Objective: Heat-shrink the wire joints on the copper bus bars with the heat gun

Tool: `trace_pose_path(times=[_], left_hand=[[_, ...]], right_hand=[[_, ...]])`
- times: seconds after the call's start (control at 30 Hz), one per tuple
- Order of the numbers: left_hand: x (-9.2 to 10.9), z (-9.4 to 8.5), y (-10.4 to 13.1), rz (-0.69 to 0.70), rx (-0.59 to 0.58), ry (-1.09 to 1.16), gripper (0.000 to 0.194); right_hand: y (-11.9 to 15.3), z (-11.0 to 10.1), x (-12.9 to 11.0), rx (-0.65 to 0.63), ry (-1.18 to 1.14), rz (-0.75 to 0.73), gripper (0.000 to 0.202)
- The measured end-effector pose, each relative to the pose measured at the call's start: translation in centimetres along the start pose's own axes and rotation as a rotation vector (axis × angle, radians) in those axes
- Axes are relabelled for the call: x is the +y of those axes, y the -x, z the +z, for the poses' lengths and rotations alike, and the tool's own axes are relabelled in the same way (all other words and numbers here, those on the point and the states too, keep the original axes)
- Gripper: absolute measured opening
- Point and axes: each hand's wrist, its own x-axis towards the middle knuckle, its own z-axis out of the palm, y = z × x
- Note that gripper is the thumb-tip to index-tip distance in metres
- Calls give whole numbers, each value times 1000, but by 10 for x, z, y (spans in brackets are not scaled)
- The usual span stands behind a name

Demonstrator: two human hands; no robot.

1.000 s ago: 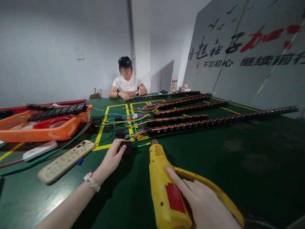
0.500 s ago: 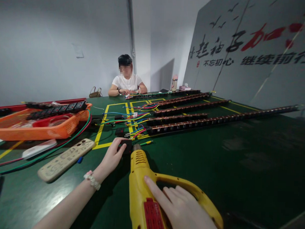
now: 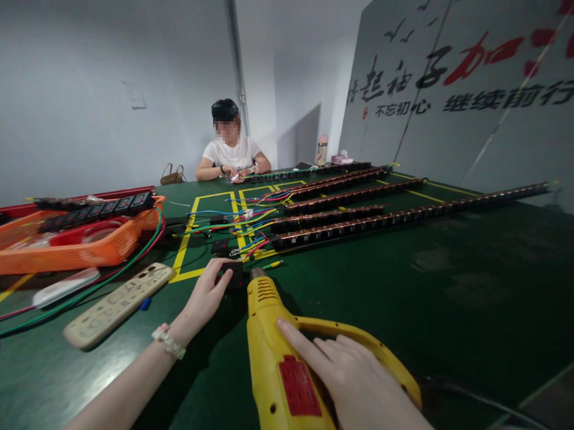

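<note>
My right hand (image 3: pixel 352 374) is wrapped round a yellow heat gun (image 3: pixel 275 352), the index finger laid along its body. Its metal nozzle points away from me, close to a black block-shaped part (image 3: pixel 234 276). That part is gripped by my left hand (image 3: pixel 210 287), thumb on the near side; the other fingers are partly hidden. A short green-and-yellow wire (image 3: pixel 272 265) with a yellow sleeve lies just past the nozzle. Beyond it, several long black strips with copper bars (image 3: pixel 352 228) rest on the table, coloured wires (image 3: pixel 252 246) coming from their left ends.
An orange basket (image 3: pixel 120 250) with black socket strips stands at left. A beige power strip (image 3: pixel 119 306), a blue cap (image 3: pixel 145 304) and green and red cables lie nearer. A person (image 3: pixel 233 150) sits across the green table (image 3: pixel 382 306), hands on small parts.
The whole view has shifted slightly. My hands keep their holds on the heat gun and the black part, and the nozzle stays beside that part.
</note>
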Motion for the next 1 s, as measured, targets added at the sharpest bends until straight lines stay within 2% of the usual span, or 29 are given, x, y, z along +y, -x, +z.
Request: trace_pose_path(times=[0.17, 0.3, 0.6, 0.77, 1.0], left_hand=[[-1, 0, 0, -7, 0, -1, 28], [1, 0, 0, -10, 4, 5, 28], [4, -1, 1, -24, 2, -16, 27], [4, 0, 0, -19, 12, -23, 28], [4, 1, 0, -11, 8, 4, 27]], right_hand=[[3, -7, 16, 51, -56, 104, 118], [3, -12, 23, 66, -16, 157, 118], [2, -5, 24, 72, 12, 146, 118], [6, -1, 17, 59, 6, 128, 119], [-1, 8, -8, 21, 121, -17, 92]])
